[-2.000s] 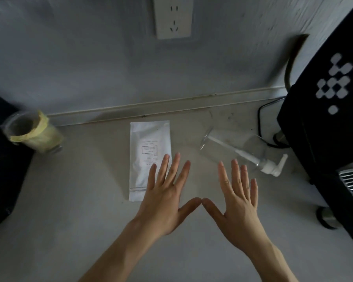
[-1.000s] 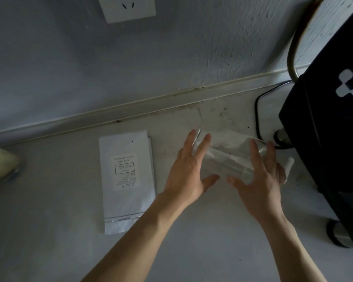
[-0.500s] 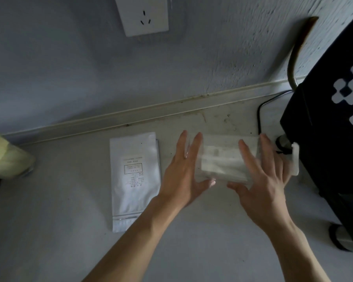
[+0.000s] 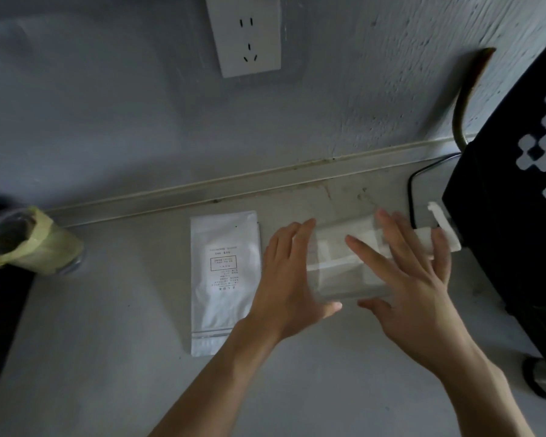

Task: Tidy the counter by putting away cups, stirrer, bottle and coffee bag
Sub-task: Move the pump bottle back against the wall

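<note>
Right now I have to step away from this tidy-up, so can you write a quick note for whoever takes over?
Left hand: open, fingers spread against the left end of the clear pump bottle.
Right hand: open, fingers draped over the bottle's right half. Whether either hand really grips cannot be told.
Bottle: on its side between both hands, white pump head toward the black machine.
Coffee bag: flat on the counter, left of the hands, untouched.
Cup with yellow liner: far left, by the wall.
Stirrer: not in view.
Done: nothing put away. Left: bottle, bag, cup, stirrer.
</note>
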Motion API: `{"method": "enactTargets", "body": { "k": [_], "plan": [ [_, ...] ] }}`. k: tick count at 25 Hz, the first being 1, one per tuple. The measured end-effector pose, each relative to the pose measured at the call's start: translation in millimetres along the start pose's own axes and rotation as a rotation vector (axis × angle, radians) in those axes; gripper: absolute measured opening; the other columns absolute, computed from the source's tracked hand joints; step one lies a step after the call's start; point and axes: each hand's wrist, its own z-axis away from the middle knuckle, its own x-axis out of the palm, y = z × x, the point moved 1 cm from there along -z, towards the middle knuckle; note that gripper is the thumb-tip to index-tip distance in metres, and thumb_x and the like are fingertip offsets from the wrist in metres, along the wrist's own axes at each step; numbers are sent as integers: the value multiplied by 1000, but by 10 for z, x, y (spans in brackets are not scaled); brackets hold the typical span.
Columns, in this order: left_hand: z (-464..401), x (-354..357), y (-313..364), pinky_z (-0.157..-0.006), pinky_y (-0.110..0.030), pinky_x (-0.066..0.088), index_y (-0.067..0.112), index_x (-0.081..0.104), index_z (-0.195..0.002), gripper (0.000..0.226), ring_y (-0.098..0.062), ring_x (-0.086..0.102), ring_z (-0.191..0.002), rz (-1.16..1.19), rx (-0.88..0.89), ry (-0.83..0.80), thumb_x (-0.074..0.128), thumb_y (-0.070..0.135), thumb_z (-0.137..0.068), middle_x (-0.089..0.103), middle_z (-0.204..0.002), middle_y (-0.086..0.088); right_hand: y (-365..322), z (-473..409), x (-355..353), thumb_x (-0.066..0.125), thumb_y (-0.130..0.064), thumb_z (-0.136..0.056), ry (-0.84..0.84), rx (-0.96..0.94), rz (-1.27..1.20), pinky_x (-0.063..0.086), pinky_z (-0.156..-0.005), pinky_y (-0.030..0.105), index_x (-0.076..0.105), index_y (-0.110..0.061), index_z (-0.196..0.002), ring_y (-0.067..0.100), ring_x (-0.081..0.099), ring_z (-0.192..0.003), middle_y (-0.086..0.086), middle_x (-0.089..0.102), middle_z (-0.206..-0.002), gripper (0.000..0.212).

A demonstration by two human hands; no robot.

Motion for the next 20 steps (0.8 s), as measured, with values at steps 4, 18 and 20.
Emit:
{"method": "enactTargets", "body": {
  "k": [4,18,20],
  "plan": [
    [45,-12,-67,-112,-43,41,31,19,-152,125,-13,27,-142,121,-106,47,86,55,-49,30,-151,9,-54,20,55,78,-24,-77,155,7,-185,1,-120,52,49,-28,-139,24,16,-151,3,31,-158,69],
    [-63,97,-224,-83,-3,48,37,56,-120,76,10,62,-112,765,-345,-89,98,37,-57,68,-114,29,148,-103,592,79,-53,-73,-81,365,-1239,35,-113,53,25,-31,-153,14,39,-142,-4,42,-155,99],
    [-126,103,-272,-78,-4,50,30,55,-117,73,13,65,-103,765,-326,-133,97,25,-57,70,-106,33,196,-138,627,79,-56,-70,-47,382,-1206,39,-112,48,31,-29,-151,11,44,-138,-5,46,-152,97]
  ]
}}
